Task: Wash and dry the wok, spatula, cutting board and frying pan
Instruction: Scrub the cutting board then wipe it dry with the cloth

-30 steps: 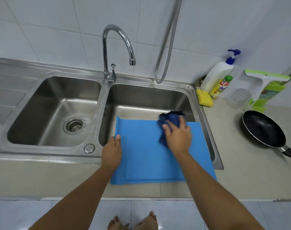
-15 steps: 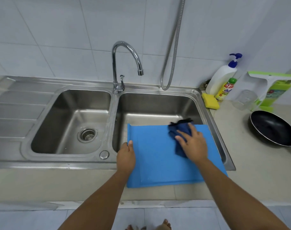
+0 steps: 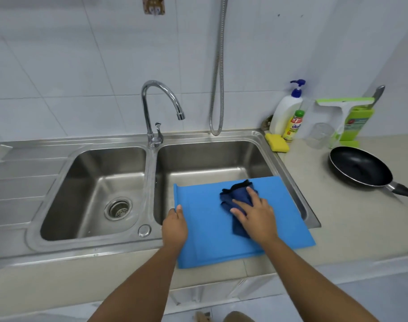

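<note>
A blue cutting board (image 3: 205, 231) lies flat across the front rim of the right sink basin and onto the counter. My left hand (image 3: 174, 226) grips its left edge. My right hand (image 3: 254, 214) presses a dark blue cloth (image 3: 236, 196) flat on the board's far middle, fingers spread over it. A black frying pan (image 3: 358, 168) rests on the counter at the right, its handle pointing right. No wok or spatula is in sight.
The double steel sink (image 3: 149, 173) has a chrome tap (image 3: 156, 112) between the basins and a hose (image 3: 218, 73) hanging from the wall. A yellow sponge (image 3: 277, 142), soap bottles (image 3: 285, 110), a clear glass (image 3: 318, 135) and a green squeegee (image 3: 344, 117) stand at the back right.
My right hand with the cloth has slid a little leftward and toward me on the board. My head has tilted up, showing more wall. The left hand keeps its hold.
</note>
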